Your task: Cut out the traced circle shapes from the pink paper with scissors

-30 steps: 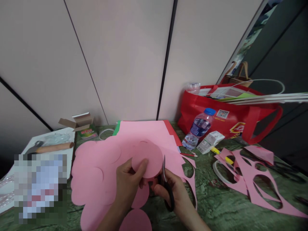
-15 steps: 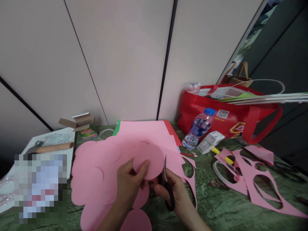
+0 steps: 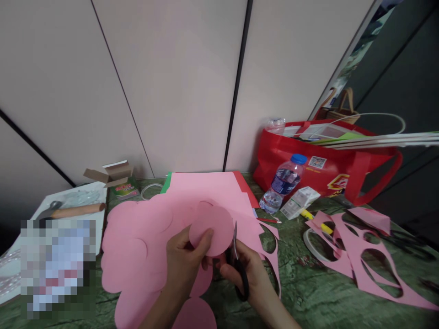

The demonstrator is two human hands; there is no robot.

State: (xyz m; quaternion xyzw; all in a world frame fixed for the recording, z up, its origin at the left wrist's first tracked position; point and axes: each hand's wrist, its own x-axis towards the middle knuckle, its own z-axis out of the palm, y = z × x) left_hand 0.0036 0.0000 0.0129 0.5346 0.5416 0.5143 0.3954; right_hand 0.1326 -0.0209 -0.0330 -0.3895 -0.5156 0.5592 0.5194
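"What do the fingers [image 3: 206, 241] have hold of?"

"The left hand [image 3: 185, 256] pinches a flat, round disc of pink paper [image 3: 217, 224], thumb on top and other fingers behind, hardly any gap between. The right hand [image 3: 249, 262] is curled around the black handles of a pair of metal-bladed scissors [image 3: 240, 267]."

"And where's the disc exactly?"

"In front of the person, over the bench, its right edge just beside the scissors. Whether blade and paper touch, I can't tell."

"What's around them?"

"Overlapping pink paper with scalloped edges [image 3: 132, 246] spreads leftward over the green marbled bench [image 3: 295, 292]. Rightward lie pink paper offcuts with oval holes [image 3: 350, 253]; farther back, a clear plastic bottle with a blue cap [image 3: 283, 182] stands before a red bag [image 3: 338, 160]."
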